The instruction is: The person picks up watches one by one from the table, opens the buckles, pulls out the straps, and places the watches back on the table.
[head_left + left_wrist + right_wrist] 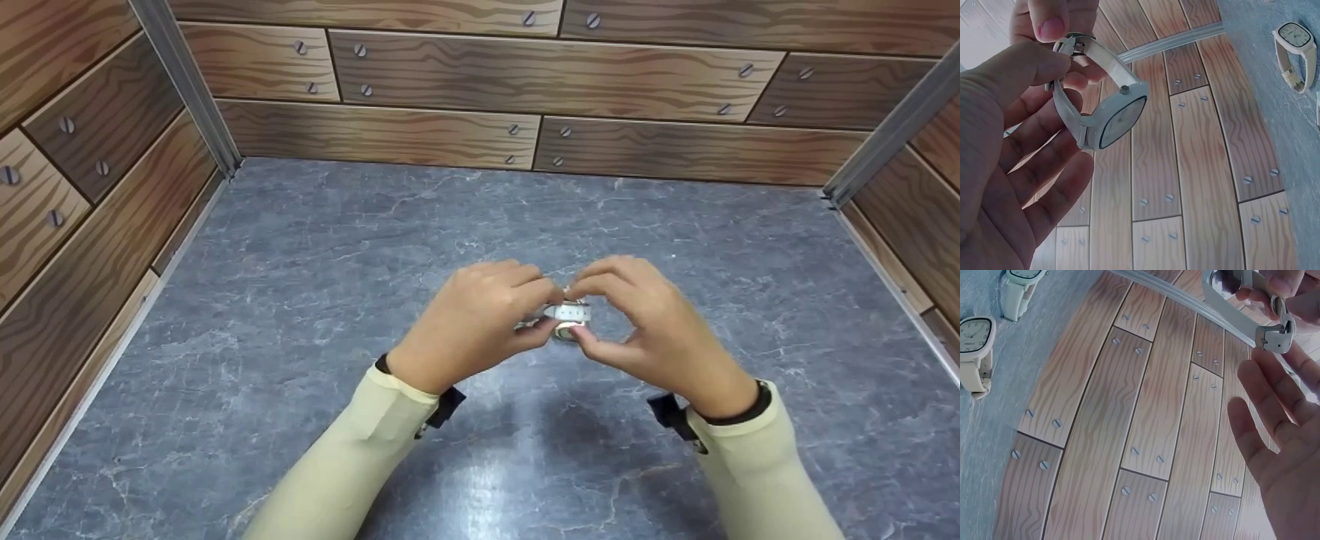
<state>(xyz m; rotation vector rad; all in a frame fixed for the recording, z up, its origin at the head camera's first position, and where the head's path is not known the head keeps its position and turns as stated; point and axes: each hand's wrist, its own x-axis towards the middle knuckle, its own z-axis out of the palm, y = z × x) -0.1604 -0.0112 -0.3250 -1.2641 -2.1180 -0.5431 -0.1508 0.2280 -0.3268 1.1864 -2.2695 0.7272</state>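
Tabletop (360, 225), one, blue-grey with pale veining, its back, left and right edges visible to me from the head view. Walls (555, 82), wood-plank pattern with printed screws, standing along those three edges. Metal posts (196, 90), two, grey, rising at the tabletop's back left and back right corners. Sleeves (341, 450), a pair, pale yellow, reaching in from the near side. Left hand (480, 307), one: on my feed its thumb and forefinger pinch the strap of the white watch, the other fingers loosely bent beneath. Right hand (645, 322), one: thumb and forefinger grip the same watch from the other side, remaining fingers extended away from it. Wrist devices (448, 407), two, black, one at each cuff. White watch (1123, 121), one, rounded-square case, strap bent into a loop; held above the tabletop between the two hands, slightly nearer the right edge than the left. Further watches, two, pale, resting on the tabletop: one with its dial plain to me (974, 334), another just beside it (1014, 305); their distance from any edge I cannot tell. Buckle (1078, 48), one, metallic, on the held strap, close by the pinching fingertips.
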